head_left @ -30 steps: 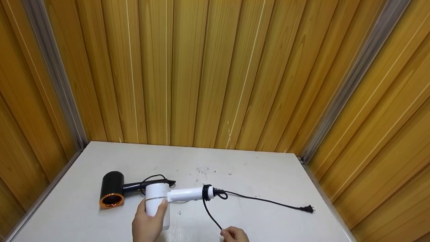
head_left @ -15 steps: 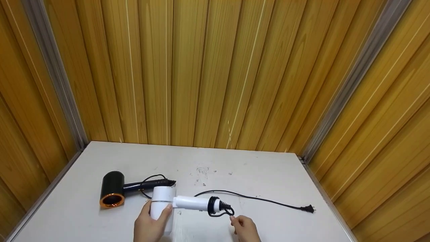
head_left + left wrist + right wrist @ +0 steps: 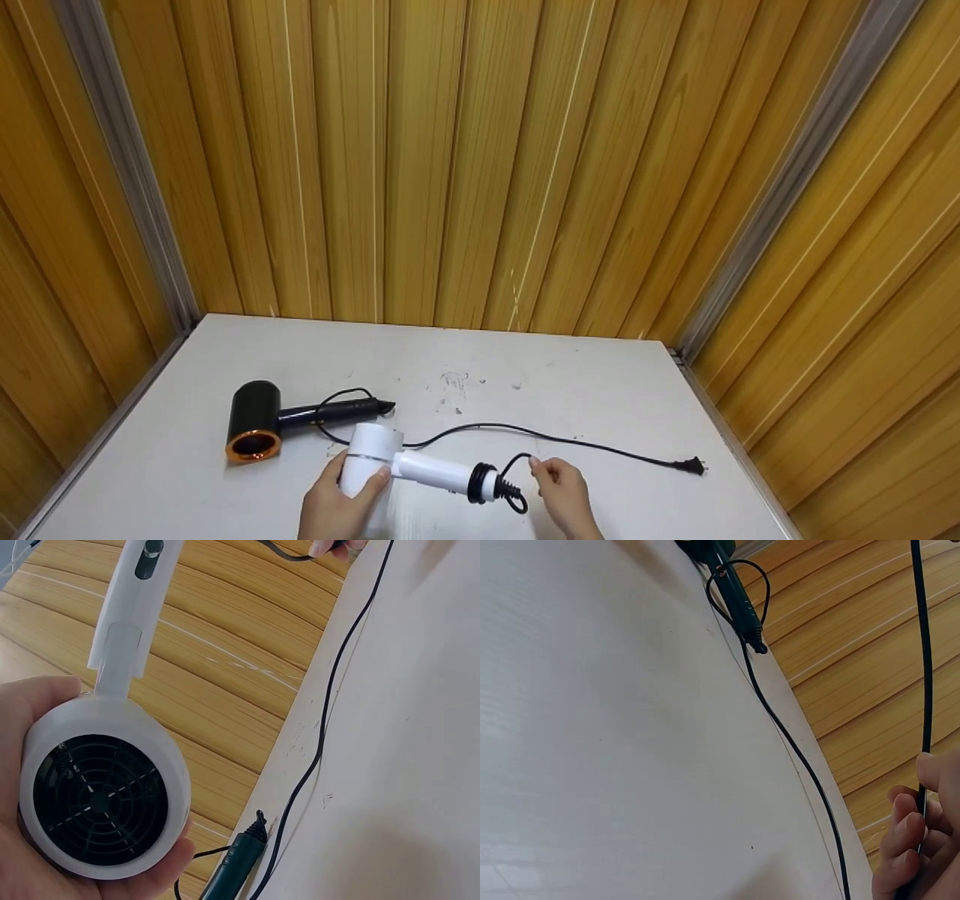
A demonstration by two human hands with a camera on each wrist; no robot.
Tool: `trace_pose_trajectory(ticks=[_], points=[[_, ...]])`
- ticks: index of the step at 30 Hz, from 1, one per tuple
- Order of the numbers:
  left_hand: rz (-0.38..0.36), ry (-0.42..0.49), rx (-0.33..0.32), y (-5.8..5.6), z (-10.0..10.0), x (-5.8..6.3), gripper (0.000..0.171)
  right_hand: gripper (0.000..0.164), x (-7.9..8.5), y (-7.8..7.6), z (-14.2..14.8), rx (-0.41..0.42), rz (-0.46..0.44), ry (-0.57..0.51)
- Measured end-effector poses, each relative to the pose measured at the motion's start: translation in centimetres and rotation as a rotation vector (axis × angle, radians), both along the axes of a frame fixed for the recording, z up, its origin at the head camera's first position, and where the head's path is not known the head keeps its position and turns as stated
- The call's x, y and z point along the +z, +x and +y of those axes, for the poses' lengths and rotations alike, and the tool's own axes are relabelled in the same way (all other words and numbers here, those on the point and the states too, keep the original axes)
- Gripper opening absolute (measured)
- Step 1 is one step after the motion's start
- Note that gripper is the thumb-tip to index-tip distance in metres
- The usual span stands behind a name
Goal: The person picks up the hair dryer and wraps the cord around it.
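Note:
My left hand (image 3: 337, 502) grips the white head of a folding hair dryer (image 3: 435, 472), its handle pointing right and slightly toward me. Black coils of the cord (image 3: 477, 484) circle the handle's end, and a small loop hangs by the strain relief. Between thumb and fingers, my right hand (image 3: 562, 495) pinches that cord a short way from the handle. In the left wrist view, the dryer's round black grille (image 3: 101, 799) faces the camera. The right wrist view shows the cord (image 3: 924, 652) running straight down into the curled fingers (image 3: 904, 832).
A dark hair dryer (image 3: 255, 420) with an orange-rimmed nozzle lies to the left on the white table (image 3: 600, 390). Its black cord passes behind the white dryer to a two-pin plug (image 3: 690, 466) at the right. Wood-patterned panels (image 3: 420, 165) wall in the table.
The right hand has carried the cord from below the handle round to its right and upward. The white dryer has shifted right and toward me, its handle end tilting down.

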State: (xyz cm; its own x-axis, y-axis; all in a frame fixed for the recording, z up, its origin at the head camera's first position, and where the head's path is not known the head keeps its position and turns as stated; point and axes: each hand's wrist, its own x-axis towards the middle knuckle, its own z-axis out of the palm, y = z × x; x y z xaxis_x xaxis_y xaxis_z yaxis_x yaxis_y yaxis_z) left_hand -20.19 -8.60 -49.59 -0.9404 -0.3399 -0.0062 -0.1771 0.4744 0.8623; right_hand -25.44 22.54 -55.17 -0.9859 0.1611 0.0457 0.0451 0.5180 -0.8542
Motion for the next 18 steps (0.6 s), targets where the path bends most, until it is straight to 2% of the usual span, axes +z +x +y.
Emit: trace_pose_trajectory(ticks=[5, 11, 18], points=[[-0.026, -0.006, -0.033, 0.0, -0.1, -0.1, 0.089, 0.034, 0.8, -0.1, 0.0, -0.024, 0.055, -0.033], [-0.012, -0.01, -0.068, 0.1, -0.2, -0.3, 0.086, 0.026, 1.9, 0.0, -0.1, -0.049, 0.098, -0.057], [-0.061, 0.0, -0.102, -0.1, -0.4, -0.6, 0.092, 0.018, 4.0, 0.2, -0.5, -0.091, 0.15, -0.117]])
